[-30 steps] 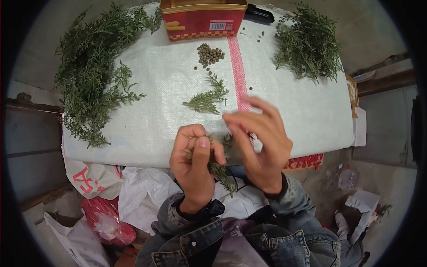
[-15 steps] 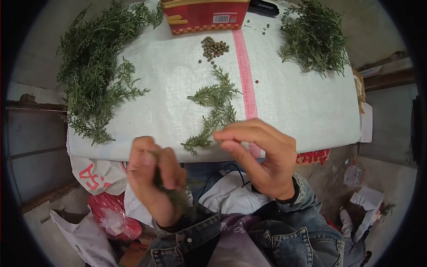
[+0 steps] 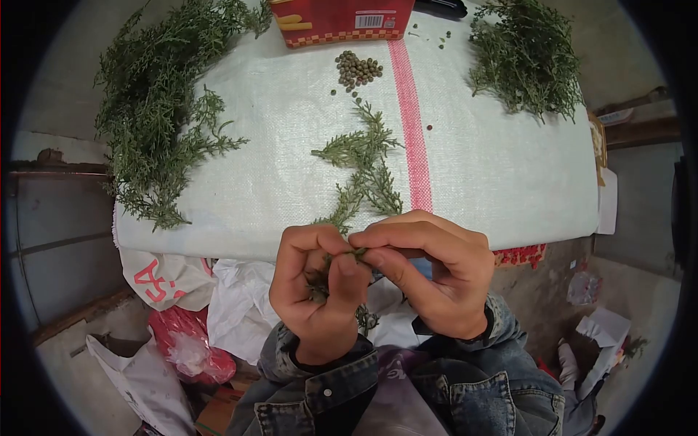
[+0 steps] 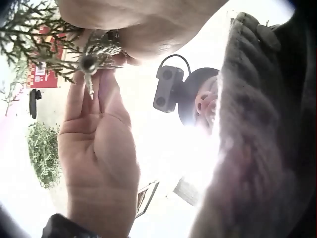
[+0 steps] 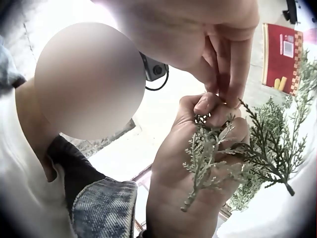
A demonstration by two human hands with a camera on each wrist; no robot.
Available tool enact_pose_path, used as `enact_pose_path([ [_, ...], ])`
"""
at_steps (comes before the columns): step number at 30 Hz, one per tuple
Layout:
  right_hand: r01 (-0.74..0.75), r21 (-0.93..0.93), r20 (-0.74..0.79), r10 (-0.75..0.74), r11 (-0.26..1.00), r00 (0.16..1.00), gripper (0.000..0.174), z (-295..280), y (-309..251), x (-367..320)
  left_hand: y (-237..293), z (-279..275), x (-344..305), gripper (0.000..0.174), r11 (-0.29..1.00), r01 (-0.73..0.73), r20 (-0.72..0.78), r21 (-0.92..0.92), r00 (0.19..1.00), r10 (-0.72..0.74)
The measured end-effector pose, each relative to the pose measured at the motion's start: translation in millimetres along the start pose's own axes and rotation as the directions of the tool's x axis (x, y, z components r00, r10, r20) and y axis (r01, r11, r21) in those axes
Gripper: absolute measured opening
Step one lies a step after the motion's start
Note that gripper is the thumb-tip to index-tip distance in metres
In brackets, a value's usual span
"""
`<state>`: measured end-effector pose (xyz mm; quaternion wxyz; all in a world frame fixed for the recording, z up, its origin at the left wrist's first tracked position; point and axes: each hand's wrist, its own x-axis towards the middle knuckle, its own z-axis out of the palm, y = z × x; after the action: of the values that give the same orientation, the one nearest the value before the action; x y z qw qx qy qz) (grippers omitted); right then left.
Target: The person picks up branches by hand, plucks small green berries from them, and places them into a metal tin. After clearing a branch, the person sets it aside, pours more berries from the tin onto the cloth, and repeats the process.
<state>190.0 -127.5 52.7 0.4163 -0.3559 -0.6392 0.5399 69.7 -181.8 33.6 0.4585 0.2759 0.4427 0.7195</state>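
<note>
Curled fingers of my left hand [image 3: 316,294] hold a green sprig [image 3: 318,280] above the sack's near edge. Thumb and forefinger of my right hand [image 3: 443,276] meet the left fingertips and pinch a small green part of it. In the left wrist view a round seed [image 4: 88,63] sits on a sprig beside the fingers. The right wrist view shows leafy stems [image 5: 200,163] hanging from the left hand [image 5: 181,153]. Loose sprigs [image 3: 378,187] lie on the white sack just beyond the hands, and a pile of brown seeds [image 3: 358,70] is farther back.
A large heap of branches [image 3: 149,94] covers the sack's left side; a smaller heap [image 3: 525,58] is at the back right. Behind the seeds stands a red box [image 3: 338,22], with a black object [image 3: 440,7] beside it. Plastic bags [image 3: 190,345] lie below left.
My left hand swung left with its sprig, then came back to meet the right. The right fingers have closed to a pinch. Sprigs once behind the hands now show on the sack.
</note>
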Motion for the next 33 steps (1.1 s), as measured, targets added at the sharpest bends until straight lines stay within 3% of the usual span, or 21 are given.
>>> enact_pose_path([
  [8, -0.034, 0.017, -0.031, 0.034, 0.999, 0.999, 0.016, -2, 2, 1, -7, 0, 3, 0.016, 0.998, -0.020, 0.009, 0.057, 1.000, 0.020],
  [23, -0.003, -0.100, -0.038, -0.001, 0.995, 0.999, 0.016, 0, 2, 5, -13, -5, 9, 0.013, 0.999, -0.021, 0.028, 0.040, 0.999, 0.020],
  [33, -0.005, -0.083, -0.052, 0.000, 0.997, 0.999, 0.017, 1, 7, 6, -12, -4, 11, 0.012, 0.999, 0.032, -0.006, -0.013, 0.999, -0.033],
])
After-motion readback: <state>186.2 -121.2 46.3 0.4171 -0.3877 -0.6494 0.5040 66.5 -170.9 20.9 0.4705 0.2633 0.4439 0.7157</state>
